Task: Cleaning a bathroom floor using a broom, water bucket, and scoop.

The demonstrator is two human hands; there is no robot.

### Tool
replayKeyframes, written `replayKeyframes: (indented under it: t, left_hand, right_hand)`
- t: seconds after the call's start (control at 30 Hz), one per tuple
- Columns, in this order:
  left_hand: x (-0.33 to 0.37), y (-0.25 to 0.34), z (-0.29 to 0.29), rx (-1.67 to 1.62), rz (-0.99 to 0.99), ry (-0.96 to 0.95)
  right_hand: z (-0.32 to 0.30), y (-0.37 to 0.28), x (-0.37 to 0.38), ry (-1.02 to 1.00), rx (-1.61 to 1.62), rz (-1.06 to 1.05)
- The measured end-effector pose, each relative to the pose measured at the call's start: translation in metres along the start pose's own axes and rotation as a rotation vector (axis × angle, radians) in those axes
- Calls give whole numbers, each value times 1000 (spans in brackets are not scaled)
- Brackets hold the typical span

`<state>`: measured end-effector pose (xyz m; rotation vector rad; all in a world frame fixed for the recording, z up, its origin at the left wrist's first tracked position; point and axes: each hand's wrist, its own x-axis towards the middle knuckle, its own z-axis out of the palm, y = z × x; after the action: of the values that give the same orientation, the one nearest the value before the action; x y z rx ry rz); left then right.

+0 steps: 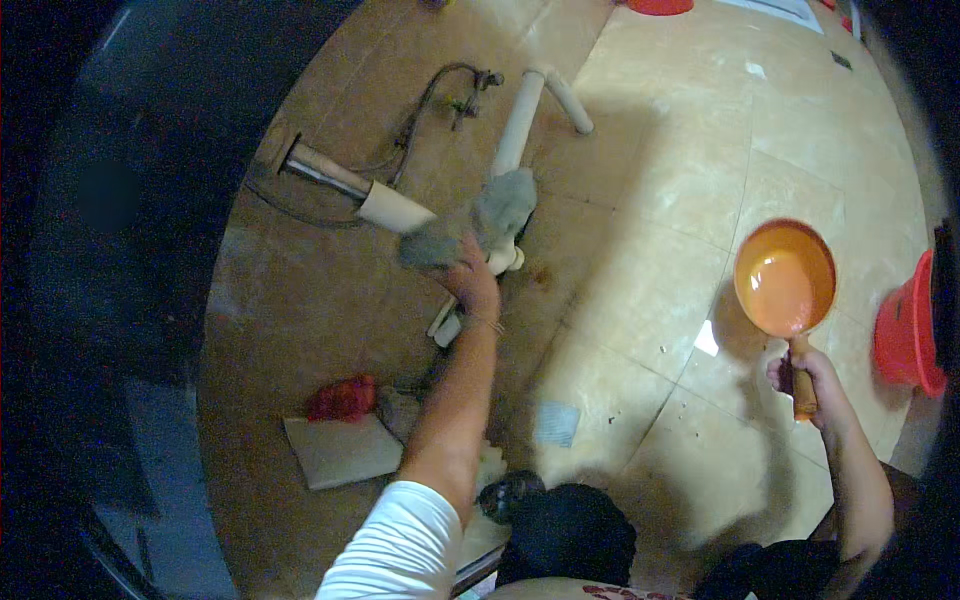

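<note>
My left hand presses a wet-looking grey cloth around the white drain pipe, its fingers partly hidden by the cloth. Beside it, another pipe length, cream-coloured, runs off to the left toward the wall fitting. Over at the right, my right hand grips the handle of an orange plastic water dipper. The dipper is tipped so its inside faces up, and there is a bright shine at its bottom; whether it holds water I cannot tell.
A dark hose with a valve curves along behind the pipes. At lower left lie a red bundle and a pale square board. A red bucket stands at the right edge. A small grey-blue piece lies on the tiles. A large dark surface fills the left.
</note>
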<state>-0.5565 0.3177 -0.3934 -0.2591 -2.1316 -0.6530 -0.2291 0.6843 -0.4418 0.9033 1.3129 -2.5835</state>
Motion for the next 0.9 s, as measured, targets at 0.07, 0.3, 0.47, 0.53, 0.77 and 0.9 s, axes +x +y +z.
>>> replayKeyframes:
  t: [0.07, 0.3, 0.47, 0.53, 0.77, 0.9]
  left_hand:
    - [-37, -33, 17, -29, 24, -51]
    - [11, 2, -23, -118, -191, -261]
    - [95, 34, -42, -274, -246, 37]
    - [98, 17, -31, -319, -357, 80]
    - [25, -24, 6, 45, -63, -94]
    - [-7, -31, -10, -172, -128, -250]
  right_hand:
    - [-15, 2, -2, 41, -57, 59]
    - [-30, 7, -5, 169, 45, 23]
    - [-37, 8, 2, 124, 50, 75]
    - [-35, 9, 5, 79, 87, 37]
    - [-34, 19, 7, 139, 81, 12]
    - [-39, 26, 13, 138, 79, 54]
